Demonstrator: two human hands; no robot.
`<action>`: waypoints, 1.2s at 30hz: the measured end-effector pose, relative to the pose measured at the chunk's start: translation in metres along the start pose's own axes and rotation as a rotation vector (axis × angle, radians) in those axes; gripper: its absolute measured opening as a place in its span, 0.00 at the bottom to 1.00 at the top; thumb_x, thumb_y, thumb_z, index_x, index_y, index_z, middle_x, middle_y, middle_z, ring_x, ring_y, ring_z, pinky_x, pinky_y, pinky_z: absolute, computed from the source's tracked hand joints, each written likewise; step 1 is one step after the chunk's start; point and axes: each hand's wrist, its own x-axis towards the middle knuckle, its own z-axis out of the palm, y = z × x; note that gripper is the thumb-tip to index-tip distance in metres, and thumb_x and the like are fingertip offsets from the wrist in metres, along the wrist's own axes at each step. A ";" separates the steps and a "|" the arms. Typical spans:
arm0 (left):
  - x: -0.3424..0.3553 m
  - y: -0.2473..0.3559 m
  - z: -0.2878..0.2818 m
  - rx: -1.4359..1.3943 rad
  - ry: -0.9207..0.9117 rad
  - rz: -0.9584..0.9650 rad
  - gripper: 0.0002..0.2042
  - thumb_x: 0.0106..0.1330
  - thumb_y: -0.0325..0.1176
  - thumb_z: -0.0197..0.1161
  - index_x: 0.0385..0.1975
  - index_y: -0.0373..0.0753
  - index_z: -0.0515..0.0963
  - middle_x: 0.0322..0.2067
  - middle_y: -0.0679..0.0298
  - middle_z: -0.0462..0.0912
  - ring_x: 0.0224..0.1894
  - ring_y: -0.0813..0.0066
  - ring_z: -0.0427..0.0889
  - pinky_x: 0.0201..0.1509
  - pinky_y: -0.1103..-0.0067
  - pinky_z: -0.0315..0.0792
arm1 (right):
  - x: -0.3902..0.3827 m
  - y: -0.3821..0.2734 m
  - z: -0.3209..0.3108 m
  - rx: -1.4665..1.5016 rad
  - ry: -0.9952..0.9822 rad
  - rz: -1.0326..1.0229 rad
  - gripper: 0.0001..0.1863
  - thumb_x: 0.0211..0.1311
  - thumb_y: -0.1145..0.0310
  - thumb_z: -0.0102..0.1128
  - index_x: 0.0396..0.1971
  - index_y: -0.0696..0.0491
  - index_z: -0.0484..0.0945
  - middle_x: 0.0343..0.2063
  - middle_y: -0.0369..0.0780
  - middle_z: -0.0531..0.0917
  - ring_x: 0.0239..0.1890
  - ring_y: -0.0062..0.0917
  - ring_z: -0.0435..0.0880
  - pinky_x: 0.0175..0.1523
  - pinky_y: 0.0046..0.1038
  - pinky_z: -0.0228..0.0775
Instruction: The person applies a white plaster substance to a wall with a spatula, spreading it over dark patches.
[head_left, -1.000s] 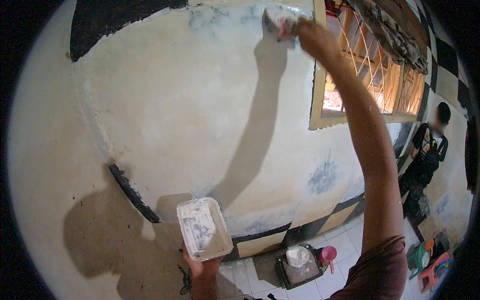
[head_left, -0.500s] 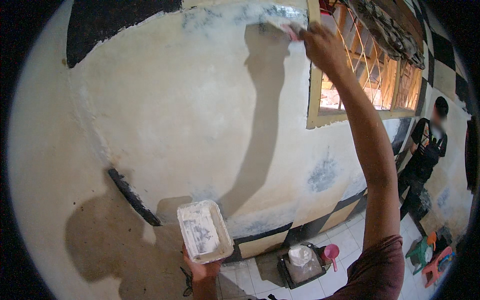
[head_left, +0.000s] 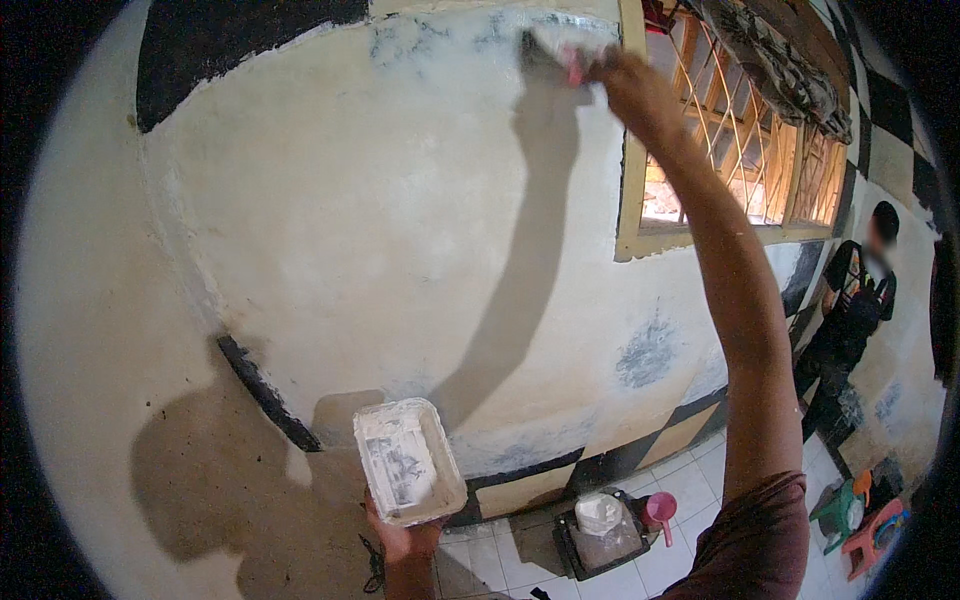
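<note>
My right hand [head_left: 632, 92] is raised high beside the window frame. Its fingers are closed around a putty knife with a pinkish-red handle [head_left: 574, 68], held against the upper wall [head_left: 400, 200], where patchy blue-grey and white marks show. The blade is partly lost in the hand's shadow. Low down, my left hand [head_left: 405, 540] grips a rectangular whitish tub [head_left: 450, 458] from below and behind. White paste smeared with grey lines the tub's inside and rim.
A barred window [head_left: 740, 150] with a yellowish frame is at upper right. On the tiled floor, a black crate [head_left: 570, 540] holds a white container [head_left: 599, 512] next to a pink dipper [head_left: 661, 507]. Another person [head_left: 857, 310] stands at the right near green and red stools [head_left: 870, 540].
My right hand has shifted slightly down and to the left with the putty knife, and the tool's angle has changed. My left hand and the tub stay almost in place.
</note>
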 end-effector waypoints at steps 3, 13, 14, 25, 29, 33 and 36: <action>0.003 0.003 -0.003 -0.044 0.047 -0.149 0.28 0.64 0.58 0.44 0.58 0.49 0.71 0.53 0.65 0.77 0.54 0.60 0.76 0.53 0.54 0.73 | -0.073 -0.030 0.050 -0.090 0.076 -0.320 0.18 0.57 0.73 0.55 0.49 0.58 0.73 0.50 0.47 0.72 0.46 0.37 0.80 0.47 0.34 0.81; 0.002 0.005 -0.010 0.020 0.049 -0.022 0.27 0.64 0.58 0.44 0.56 0.50 0.73 0.52 0.66 0.78 0.52 0.61 0.78 0.49 0.54 0.74 | 0.017 0.006 -0.026 0.051 0.205 -0.071 0.15 0.56 0.76 0.54 0.44 0.49 0.78 0.36 0.42 0.76 0.38 0.39 0.81 0.40 0.38 0.78; 0.000 0.007 -0.008 0.036 0.065 -0.028 0.27 0.63 0.58 0.44 0.56 0.50 0.73 0.52 0.66 0.78 0.52 0.60 0.78 0.49 0.54 0.75 | 0.026 0.007 -0.020 0.060 0.206 -0.067 0.15 0.56 0.76 0.54 0.44 0.49 0.78 0.36 0.42 0.76 0.38 0.39 0.81 0.40 0.38 0.78; 0.004 0.007 -0.018 -0.010 0.082 0.083 0.27 0.64 0.56 0.45 0.56 0.48 0.72 0.52 0.65 0.78 0.53 0.59 0.77 0.53 0.55 0.73 | -0.111 -0.081 -0.004 0.181 -0.275 -0.283 0.21 0.59 0.71 0.52 0.55 0.48 0.72 0.51 0.44 0.75 0.52 0.37 0.78 0.50 0.35 0.79; 0.005 0.003 -0.007 -0.087 0.000 0.010 0.27 0.64 0.55 0.45 0.57 0.47 0.72 0.53 0.65 0.78 0.55 0.59 0.77 0.55 0.56 0.72 | -0.064 -0.025 -0.019 0.155 -0.134 -0.101 0.09 0.59 0.76 0.51 0.36 0.52 0.80 0.39 0.44 0.78 0.44 0.38 0.81 0.47 0.39 0.76; 0.008 0.003 -0.028 -0.114 0.037 0.024 0.27 0.64 0.56 0.44 0.57 0.48 0.72 0.53 0.65 0.77 0.54 0.58 0.76 0.54 0.53 0.72 | 0.021 0.024 0.000 0.036 0.070 -0.035 0.14 0.57 0.77 0.52 0.41 0.50 0.81 0.38 0.44 0.78 0.43 0.38 0.80 0.48 0.39 0.75; 0.007 0.002 -0.026 -0.157 0.070 -0.057 0.27 0.65 0.55 0.44 0.58 0.48 0.71 0.54 0.66 0.77 0.55 0.57 0.76 0.53 0.52 0.72 | 0.031 0.025 -0.001 -0.039 0.077 -0.014 0.16 0.54 0.79 0.53 0.41 0.49 0.82 0.39 0.43 0.78 0.45 0.37 0.80 0.51 0.38 0.75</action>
